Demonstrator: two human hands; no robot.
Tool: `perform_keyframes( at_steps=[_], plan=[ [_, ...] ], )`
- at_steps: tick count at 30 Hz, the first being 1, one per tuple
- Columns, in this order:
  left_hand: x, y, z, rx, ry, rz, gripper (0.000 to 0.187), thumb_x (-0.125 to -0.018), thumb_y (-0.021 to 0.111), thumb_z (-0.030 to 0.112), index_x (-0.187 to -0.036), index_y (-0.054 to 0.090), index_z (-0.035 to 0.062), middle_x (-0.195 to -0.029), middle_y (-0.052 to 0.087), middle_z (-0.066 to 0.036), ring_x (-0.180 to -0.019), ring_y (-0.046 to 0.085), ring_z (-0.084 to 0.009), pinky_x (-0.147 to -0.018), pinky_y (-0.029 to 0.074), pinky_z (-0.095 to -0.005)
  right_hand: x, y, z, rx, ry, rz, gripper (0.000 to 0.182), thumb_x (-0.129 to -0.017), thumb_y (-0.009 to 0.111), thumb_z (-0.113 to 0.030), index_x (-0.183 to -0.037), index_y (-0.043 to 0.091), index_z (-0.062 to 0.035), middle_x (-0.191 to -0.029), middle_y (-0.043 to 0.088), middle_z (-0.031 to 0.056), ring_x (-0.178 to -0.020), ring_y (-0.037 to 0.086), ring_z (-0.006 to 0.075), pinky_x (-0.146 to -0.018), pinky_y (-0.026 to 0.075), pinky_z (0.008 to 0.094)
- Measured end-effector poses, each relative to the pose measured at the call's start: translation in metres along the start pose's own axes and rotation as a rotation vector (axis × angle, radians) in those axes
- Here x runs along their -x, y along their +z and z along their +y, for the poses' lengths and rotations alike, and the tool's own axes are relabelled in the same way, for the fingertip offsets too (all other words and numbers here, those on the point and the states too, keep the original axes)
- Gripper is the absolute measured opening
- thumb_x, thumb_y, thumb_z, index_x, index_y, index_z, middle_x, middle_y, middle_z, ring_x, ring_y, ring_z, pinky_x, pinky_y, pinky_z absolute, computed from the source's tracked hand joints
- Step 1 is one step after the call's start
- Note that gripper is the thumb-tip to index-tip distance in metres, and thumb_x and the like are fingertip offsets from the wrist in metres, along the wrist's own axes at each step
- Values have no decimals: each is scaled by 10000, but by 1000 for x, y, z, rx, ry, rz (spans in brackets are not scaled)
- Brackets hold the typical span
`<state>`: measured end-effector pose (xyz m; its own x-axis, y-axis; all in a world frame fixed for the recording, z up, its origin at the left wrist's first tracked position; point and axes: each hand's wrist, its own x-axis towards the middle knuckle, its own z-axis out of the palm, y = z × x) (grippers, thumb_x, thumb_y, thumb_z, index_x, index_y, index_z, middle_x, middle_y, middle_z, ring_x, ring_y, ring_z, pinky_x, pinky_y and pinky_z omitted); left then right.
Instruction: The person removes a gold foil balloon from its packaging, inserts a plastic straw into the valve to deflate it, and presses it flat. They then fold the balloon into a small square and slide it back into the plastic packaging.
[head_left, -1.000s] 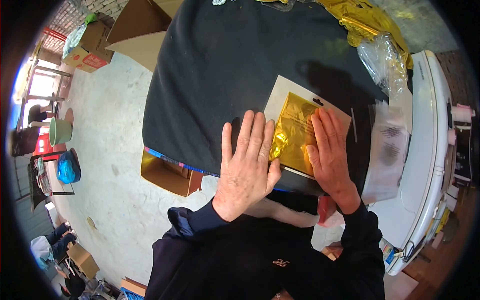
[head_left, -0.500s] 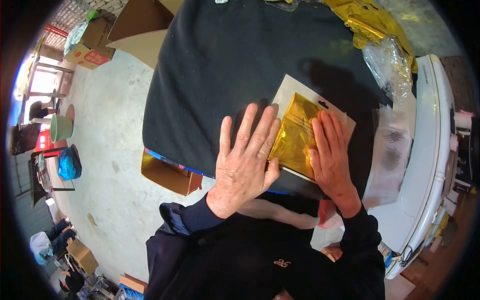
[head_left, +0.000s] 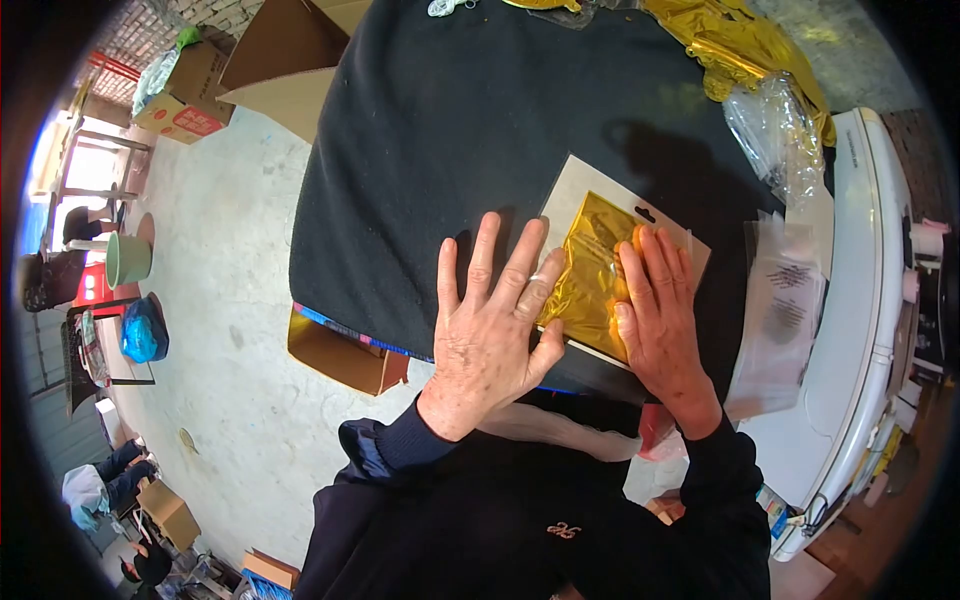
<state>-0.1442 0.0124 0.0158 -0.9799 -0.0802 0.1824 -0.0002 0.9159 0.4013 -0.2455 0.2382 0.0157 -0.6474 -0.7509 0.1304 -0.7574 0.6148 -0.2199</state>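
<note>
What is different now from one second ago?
The left hand has spread its fingers wider at the left edge of the gold packet; nothing was visibly grasped or released. The right hand stays on the packet's right side, the packet on the black cloth.

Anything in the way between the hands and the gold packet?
No separate object visible. The right hand lies over the packet's right side; the left hand is at its left edge, with nothing between. A clear film may cover the packet, but I can't be sure.
</note>
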Motion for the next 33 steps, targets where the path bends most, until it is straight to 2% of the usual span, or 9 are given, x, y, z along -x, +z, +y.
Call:
perform_keyframes(
  at_steps=[3, 6, 9, 15, 19, 23, 29, 30, 33],
  plan=[
    [0, -1, 1, 7, -2, 3, 675, -916, 673, 377, -1550, 637, 147, -1759, 406, -67, -1673, 243, -369, -1343, 122, -660, 0, 0, 0, -1, 0, 5, 592, -1097, 524, -191, -1654, 401, -33, -1735, 326, 262, -1646, 271, 438, -1354, 170, 615],
    [5, 6, 2, -20, -42, -20, 645, -1009, 532, 412, -1610, 586, 184, -1781, 381, -84, -1687, 195, -383, -1351, 55, -651, -1, 0, 0, -9, -3, 7, 592, -1096, 521, -191, -1653, 399, -33, -1740, 318, 261, -1646, 271, 438, -1354, 169, 613],
    [10, 3, 3, -44, -33, -48, 672, -1036, 509, 425, -1630, 548, 112, -1773, 391, -105, -1682, 219, -372, -1351, 60, -643, 0, -1, 2, -14, -12, 2, 596, -1086, 546, -199, -1643, 419, -28, -1733, 332, 264, -1639, 283, 445, -1349, 178, 614],
    [52, -1, 28, 1, 12, -124, 788, -974, 641, 415, -1652, 499, 41, -1797, 345, -107, -1684, 230, -362, -1350, 42, -628, -3, -18, 20, -87, -149, -69, 591, -1040, 627, -193, -1609, 510, -80, -1714, 407, 211, -1633, 294, 447, -1341, 175, 632],
    [69, 11, 29, 3, 44, -48, 853, -938, 711, 544, -1600, 559, 27, -1787, 354, -129, -1681, 250, -343, -1342, 127, -629, -9, -28, 17, -20, -183, -42, 574, -1029, 649, -190, -1587, 550, -101, -1714, 422, 190, -1645, 281, 432, -1345, 156, 635],
    [71, 7, 27, 23, 94, -87, 868, -978, 720, 551, -1648, 499, 45, -1777, 361, -176, -1675, 246, -401, -1338, 137, -627, 2, -35, 7, 77, -154, 113, 597, -975, 711, -94, -1554, 569, -77, -1653, 495, 166, -1569, 407, 404, -1309, 287, 583],
    [73, -15, 25, 153, 295, 54, 492, -921, 801, 354, -1275, 764, 14, -1595, 589, -203, -1564, 460, -433, -1297, 280, -613, 30, -23, 42, 185, 286, 379, 466, -1036, 668, -76, -1493, 606, -12, -1487, 599, 196, -1335, 550, 428, -1145, 451, 507],
    [68, -24, 25, 198, 330, 107, 343, -917, 777, 273, -1137, 778, 10, -1497, 662, -209, -1497, 539, -441, -1262, 359, -607, 26, -20, 48, 206, 332, 406, 399, -1032, 681, -92, -1422, 650, -12, -1389, 635, 198, -1260, 579, 431, -1094, 477, 493],
    [35, -37, 15, 353, 422, 188, 327, -861, 791, 219, -1090, 733, -5, -1433, 681, -230, -1454, 576, -440, -1182, 465, -601, 17, -16, 73, 237, 294, 373, 365, -976, 745, -78, -1324, 675, 5, -1256, 642, 183, -1209, 598, 402, -1043, 508, 485]
  ],
)
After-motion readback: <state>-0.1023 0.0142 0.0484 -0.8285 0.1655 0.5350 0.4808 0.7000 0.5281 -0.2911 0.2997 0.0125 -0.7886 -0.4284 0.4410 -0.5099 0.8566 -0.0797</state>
